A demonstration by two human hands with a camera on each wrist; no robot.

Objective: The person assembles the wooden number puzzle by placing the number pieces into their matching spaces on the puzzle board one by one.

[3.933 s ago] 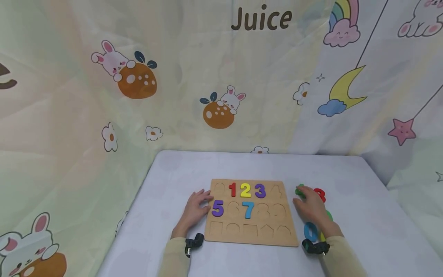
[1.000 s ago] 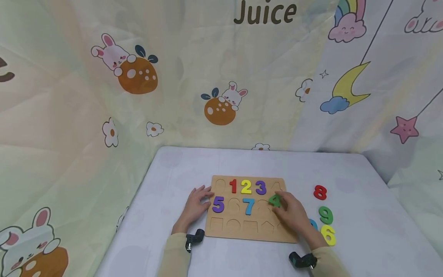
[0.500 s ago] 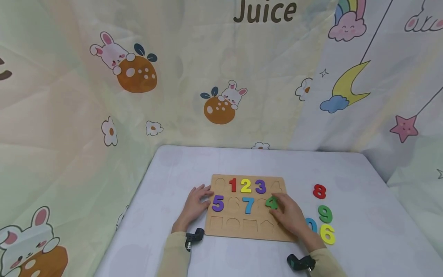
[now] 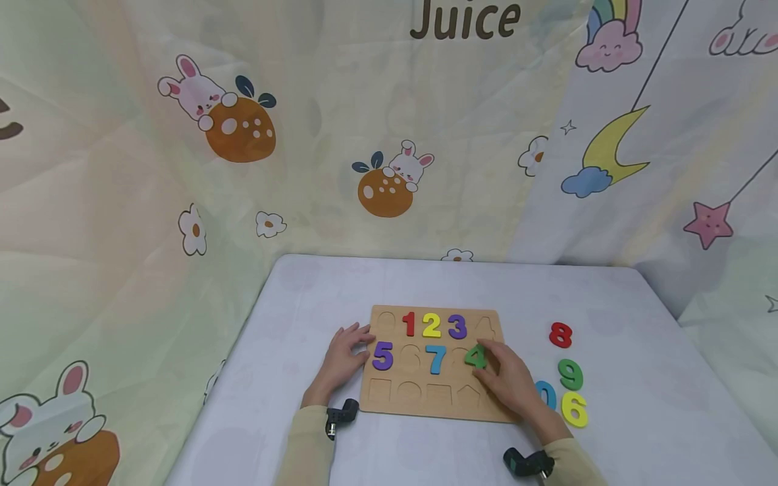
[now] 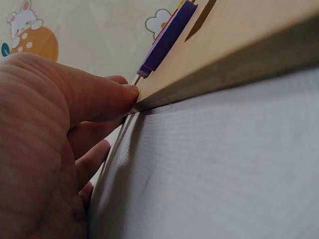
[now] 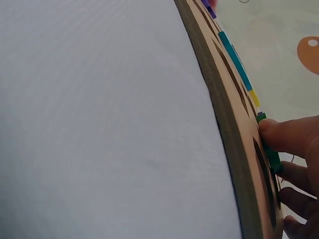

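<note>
A wooden number board lies on the white table with its recesses facing up. Red 1, yellow 2, purple 3, purple 5 and blue 7 sit on it. My right hand pinches a green number 4 between thumb and fingers, over the right part of the middle row. In the right wrist view the green 4 is edge-on, close over the board. My left hand rests at the board's left edge, fingers extended, thumb touching the edge.
Right of the board lie a red 8, a green 9, a yellow 6 and a blue 0, partly hidden by the right forearm. A printed cloth hangs behind the table.
My right hand has picked up the green 4 from beside the board and carried it left over the middle row, shifting slightly further left lately. The left hand stays at the board's edge.
</note>
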